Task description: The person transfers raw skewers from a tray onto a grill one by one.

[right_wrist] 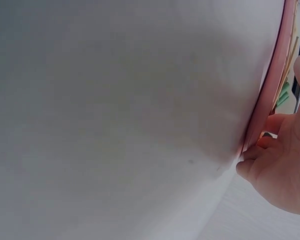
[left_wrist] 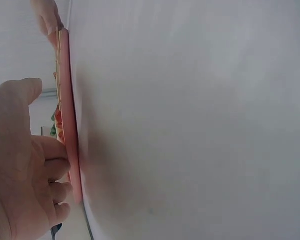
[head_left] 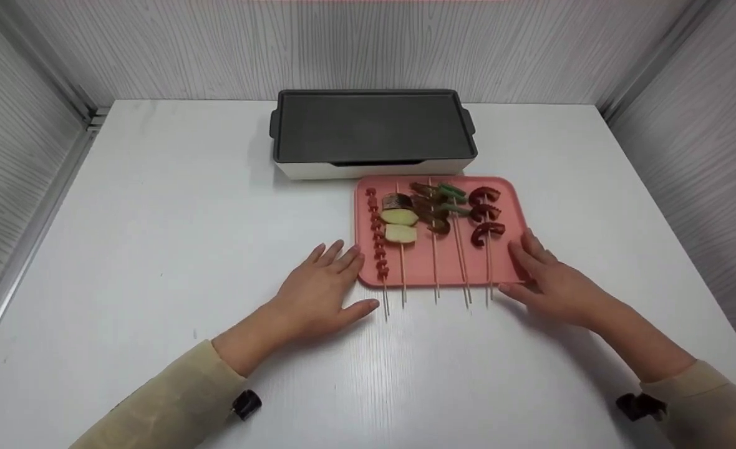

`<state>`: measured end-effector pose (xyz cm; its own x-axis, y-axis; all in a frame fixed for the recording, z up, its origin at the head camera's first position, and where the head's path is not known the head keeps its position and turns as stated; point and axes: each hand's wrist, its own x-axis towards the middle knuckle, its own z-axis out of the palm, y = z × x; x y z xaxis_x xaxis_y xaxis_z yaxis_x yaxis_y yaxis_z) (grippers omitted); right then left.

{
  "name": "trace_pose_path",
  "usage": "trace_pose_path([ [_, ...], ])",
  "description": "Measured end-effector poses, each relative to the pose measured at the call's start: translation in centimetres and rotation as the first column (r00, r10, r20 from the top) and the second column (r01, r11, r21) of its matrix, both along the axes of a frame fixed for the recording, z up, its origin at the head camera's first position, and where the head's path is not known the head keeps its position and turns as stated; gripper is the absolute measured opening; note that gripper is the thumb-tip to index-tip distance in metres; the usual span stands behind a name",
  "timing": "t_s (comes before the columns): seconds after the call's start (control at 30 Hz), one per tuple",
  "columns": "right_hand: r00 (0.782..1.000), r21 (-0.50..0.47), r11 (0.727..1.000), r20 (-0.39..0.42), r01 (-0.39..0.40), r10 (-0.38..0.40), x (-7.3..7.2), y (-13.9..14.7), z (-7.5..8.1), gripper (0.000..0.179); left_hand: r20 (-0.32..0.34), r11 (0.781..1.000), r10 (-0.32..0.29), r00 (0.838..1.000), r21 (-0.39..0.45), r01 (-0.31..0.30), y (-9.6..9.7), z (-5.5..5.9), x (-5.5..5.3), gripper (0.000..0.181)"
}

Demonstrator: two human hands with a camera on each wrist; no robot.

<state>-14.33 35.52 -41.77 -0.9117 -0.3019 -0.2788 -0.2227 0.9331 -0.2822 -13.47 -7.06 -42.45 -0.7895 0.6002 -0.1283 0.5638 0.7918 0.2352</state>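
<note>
A pink tray (head_left: 421,268) lies on the table with several skewers across it, their bare stick ends past its front edge. From left to right they carry small red pieces (head_left: 378,236), pale slices (head_left: 399,216), brown pieces (head_left: 430,206), green pieces (head_left: 452,192) and dark red curled pieces (head_left: 488,232). At the tray's left edge is my left hand (head_left: 318,293), fingers extended and fingertips against the side, thumb pointing toward the stick ends. My right hand (head_left: 558,284) touches the right edge near the front corner, its fingers loosely bent in the right wrist view.
Behind the tray stands a dark griddle plate (head_left: 374,128) on a white base (head_left: 305,170), close to the tray's back edge. The white table (head_left: 174,249) is bounded by grey wood-grain panels (head_left: 218,50) at the back and sides.
</note>
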Motion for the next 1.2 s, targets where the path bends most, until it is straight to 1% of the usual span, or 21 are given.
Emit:
trace_pose_path([
  [0.2, 1.000, 0.001, 1.000, -0.016, -0.027, 0.027, 0.3, -1.2, -0.1, 0.104, 0.001, 1.000, 0.015, 1.000, 0.011, -0.015, -1.3, 0.2, 0.3, 0.091],
  [0.7, 0.994, 0.026, 0.995, -0.049, -0.098, 0.099, 0.8, -3.7, -0.4, 0.104, 0.010, 0.998, 0.062, 0.998, 0.019, -0.062, -4.3, 0.0, 1.2, 0.093],
  [0.9, 0.991, 0.023, 0.992, -0.046, -0.122, 0.123, 0.8, -4.7, -0.4, 0.106, 0.007, 0.996, 0.082, 0.997, 0.029, -0.082, -5.3, 0.1, 1.6, 0.092],
  [1.2, 0.987, 0.035, 0.988, -0.038, -0.152, 0.153, 0.6, -6.1, -0.6, 0.108, -0.001, 0.993, 0.114, 0.993, 0.020, -0.114, -6.7, 0.0, 2.3, 0.092],
])
